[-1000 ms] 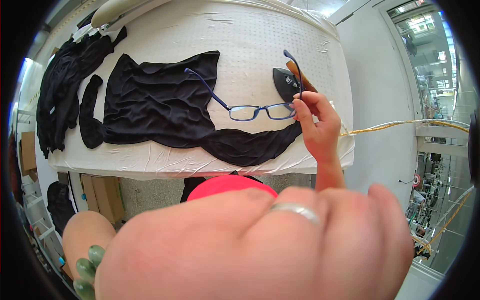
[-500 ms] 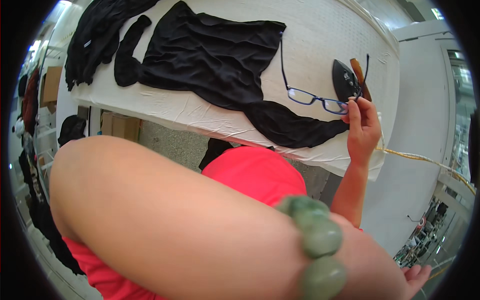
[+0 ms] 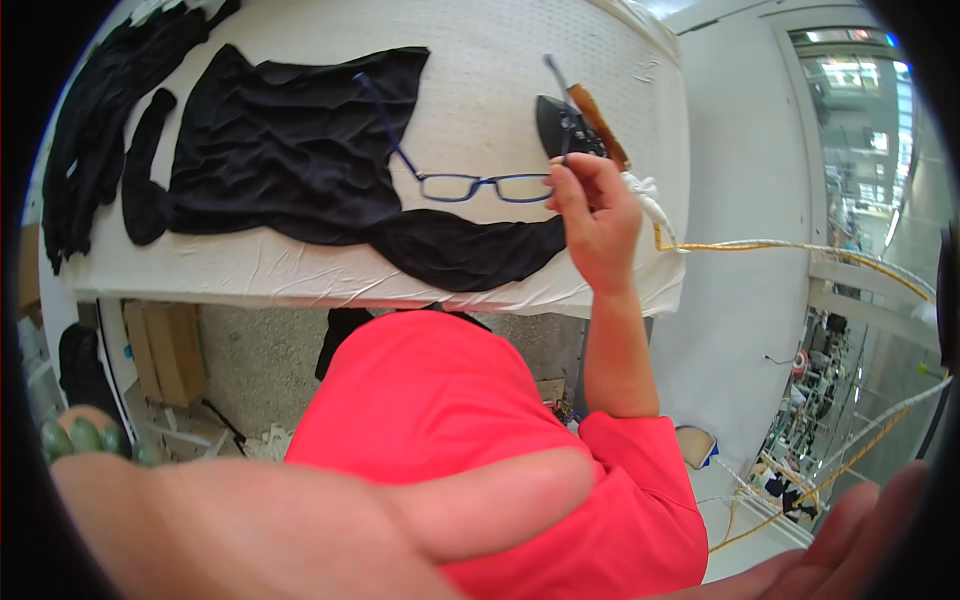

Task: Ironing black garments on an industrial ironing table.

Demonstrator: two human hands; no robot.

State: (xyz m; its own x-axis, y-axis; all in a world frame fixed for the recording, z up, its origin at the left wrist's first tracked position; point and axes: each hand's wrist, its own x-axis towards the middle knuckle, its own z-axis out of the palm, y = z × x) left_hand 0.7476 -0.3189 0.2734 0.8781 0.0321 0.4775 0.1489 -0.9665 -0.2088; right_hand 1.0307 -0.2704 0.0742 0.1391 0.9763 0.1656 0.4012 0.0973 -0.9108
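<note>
My right hand [image 3: 603, 215] pinches a pair of blue-framed eyeglasses [image 3: 483, 183] beside one lens, where an arm joins the frame. Both arms of the glasses are unfolded and point away from me over the table. Close to the camera, my left hand [image 3: 300, 515] looms large and partly out of frame, its thumb and fingers stretched out and nothing seen in it. Green beads circle its wrist. Beneath the glasses a black long-sleeved garment [image 3: 290, 150] lies spread out. Just beyond my right hand sits an iron [image 3: 560, 125] with a brown handle.
The table [image 3: 480, 90] has a white, wrinkled cover. More black clothing [image 3: 110, 120] lies along its left side. A white-and-yellow cord [image 3: 760, 243] runs off the right edge. A cardboard box [image 3: 165, 350] stands under the table, and a white wall [image 3: 740, 160] rises at right.
My left forearm, which crossed the lower view, has swung so its hand now shows near the camera. The view has shifted right; the glasses are still in my right hand.
</note>
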